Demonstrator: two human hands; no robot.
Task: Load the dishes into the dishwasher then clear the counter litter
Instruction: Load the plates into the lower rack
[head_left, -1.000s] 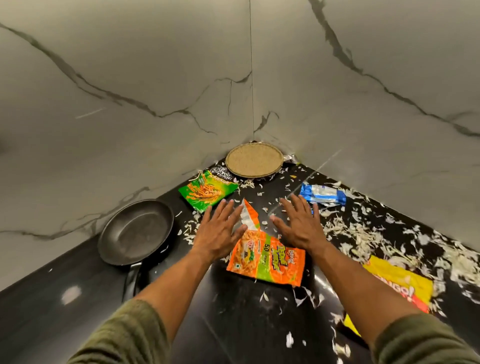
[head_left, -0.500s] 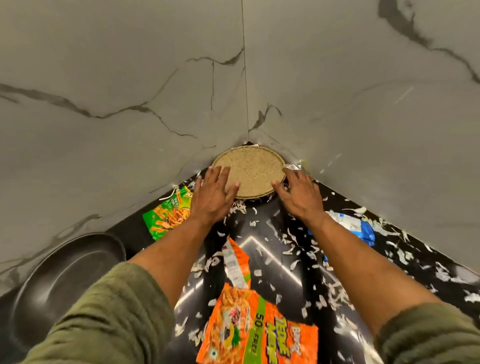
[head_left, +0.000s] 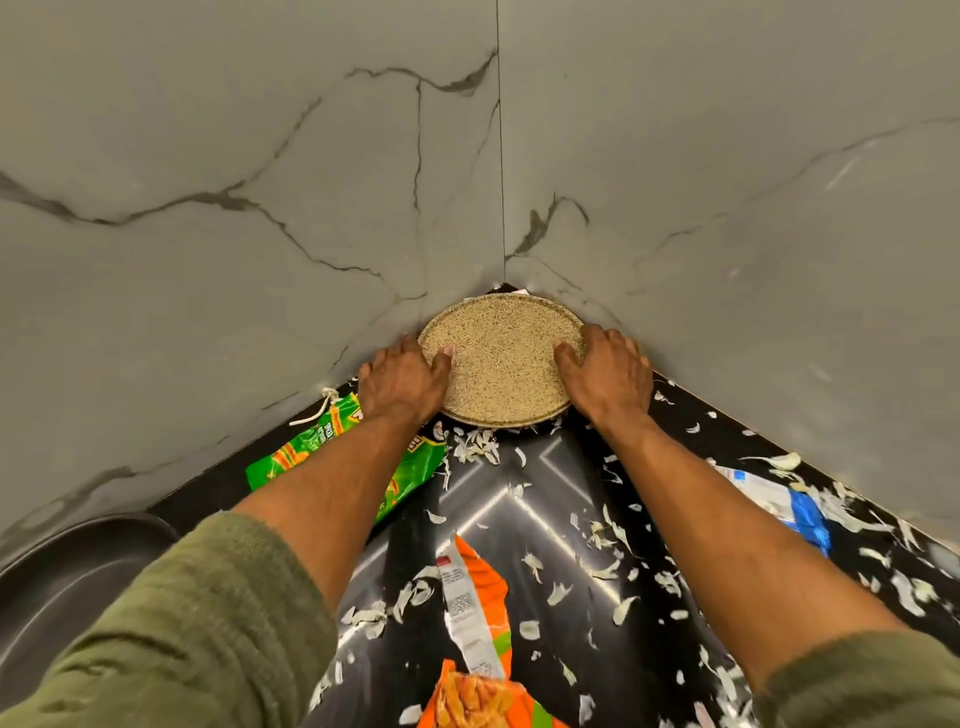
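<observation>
Head cam: speckled plate (head_left: 501, 358) sits right in the counter corner, tucked against both marble walls (head_left: 208, 156), and both hands are on it. Left hand (head_left: 402, 382) clamps the left rim, thumb over the top; right hand (head_left: 605, 376) grips the right rim, thumb on the surface too, other fingers hidden behind the edge. Risks, imo: the plate's wedged tight to the walls, so a quick lift could knock the rim on the marble; peel scraps (head_left: 475, 449) lie touching the near edge and may get dragged w/ it; a glossy black counter (head_left: 519, 499) means it could skid if pulled flat rather than lifted. Arms both stretched far fwd, sleeves pushed up, wrists low, palms angled inward. Green snack packet (head_left: 332, 452) lies under the left forearm, orange wrapper (head_left: 478, 623) nearer, blue wrapper (head_left: 789, 509) right, dark pan (head_left: 78, 587) far left.
</observation>
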